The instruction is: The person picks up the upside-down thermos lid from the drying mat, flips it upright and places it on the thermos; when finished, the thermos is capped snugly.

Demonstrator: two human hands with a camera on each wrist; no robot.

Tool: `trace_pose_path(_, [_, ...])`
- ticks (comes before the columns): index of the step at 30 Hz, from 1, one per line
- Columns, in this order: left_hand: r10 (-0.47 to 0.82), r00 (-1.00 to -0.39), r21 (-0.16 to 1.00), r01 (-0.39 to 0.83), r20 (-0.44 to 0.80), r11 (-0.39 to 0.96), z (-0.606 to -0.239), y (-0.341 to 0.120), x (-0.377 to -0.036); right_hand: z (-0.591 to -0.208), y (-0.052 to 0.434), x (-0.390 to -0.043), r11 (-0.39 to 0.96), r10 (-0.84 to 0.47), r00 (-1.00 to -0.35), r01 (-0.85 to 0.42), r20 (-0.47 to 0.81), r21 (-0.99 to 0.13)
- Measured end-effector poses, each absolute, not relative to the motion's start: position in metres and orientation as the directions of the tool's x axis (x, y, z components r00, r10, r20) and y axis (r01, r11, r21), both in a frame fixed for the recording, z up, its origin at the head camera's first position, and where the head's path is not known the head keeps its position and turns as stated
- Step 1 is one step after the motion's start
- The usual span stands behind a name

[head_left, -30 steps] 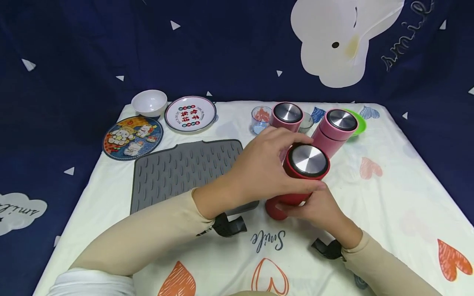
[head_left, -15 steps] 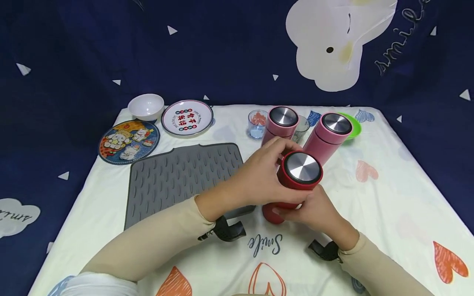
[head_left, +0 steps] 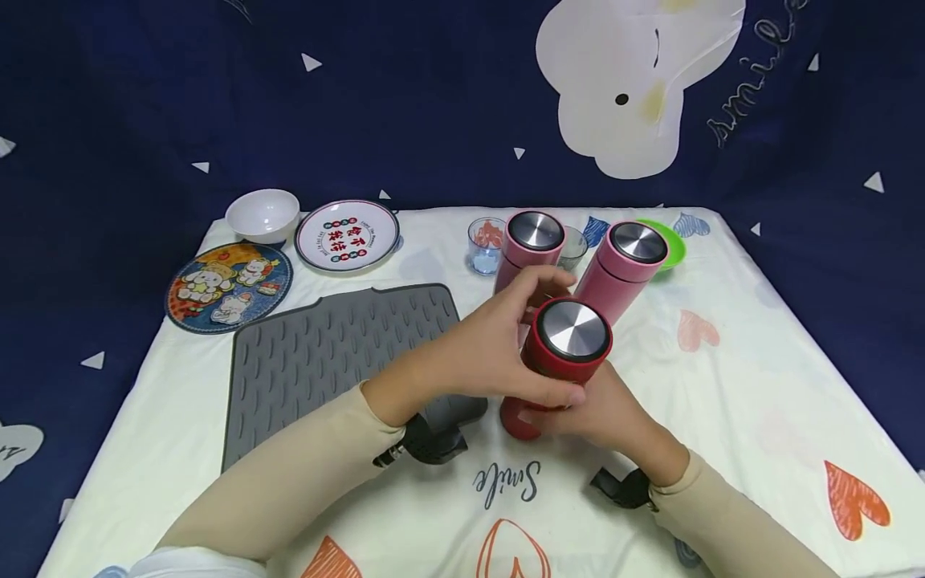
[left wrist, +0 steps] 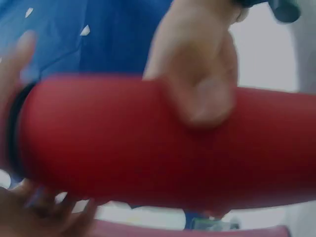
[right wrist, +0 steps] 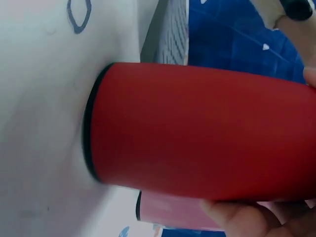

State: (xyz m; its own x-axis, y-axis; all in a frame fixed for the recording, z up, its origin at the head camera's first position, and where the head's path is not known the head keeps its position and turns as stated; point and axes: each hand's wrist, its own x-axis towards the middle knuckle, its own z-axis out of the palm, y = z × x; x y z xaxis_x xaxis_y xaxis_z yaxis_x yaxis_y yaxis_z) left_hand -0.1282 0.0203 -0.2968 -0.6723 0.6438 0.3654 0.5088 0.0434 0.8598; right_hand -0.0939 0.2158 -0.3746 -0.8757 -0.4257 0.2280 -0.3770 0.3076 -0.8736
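A red flask (head_left: 560,365) with a steel-topped lid (head_left: 572,330) stands on the white heart-print cloth (head_left: 723,401), near the middle. My left hand (head_left: 499,353) curls round its upper part just under the lid. My right hand (head_left: 600,409) grips its lower body from the near side. The red flask (left wrist: 163,143) fills the left wrist view, with the fingers of the right hand (left wrist: 197,74) across it. In the right wrist view the red flask (right wrist: 197,133) rests its base on the cloth.
Two pink flasks (head_left: 531,245) (head_left: 621,269) stand just behind, with small glasses (head_left: 486,245) and a green dish (head_left: 672,241). A grey ribbed mat (head_left: 325,353) lies to the left. Two printed plates (head_left: 347,234) (head_left: 227,285) and a white bowl (head_left: 262,215) sit at the far left.
Both hands keep their hold on the red flask. The left hand's thumb has slid further round under the lid. The head view has shifted, so everything sits more to the left.
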Motion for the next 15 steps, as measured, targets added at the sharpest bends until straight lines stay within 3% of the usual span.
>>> trace_pose_path(6, [0.576,-0.662,0.795,0.606,0.479,0.035,-0.303,0.02,-0.119,-0.364,0.209,-0.089,0.273,-0.452,-0.861,-0.385,0.235,-0.882])
trace_pose_path(11, [0.543,-0.699,0.8,0.594,0.465,0.081,-0.3,0.021,-0.116,-0.344,0.202,-0.083,0.264,-0.445,-0.863,-0.382,0.24,-0.885])
trace_pose_path(15, [0.592,-0.675,0.831,0.556,0.441,0.015,-0.298,0.019,-0.121,-0.358,0.208,-0.089,0.24,-0.454,-0.853,-0.396,0.257,-0.886])
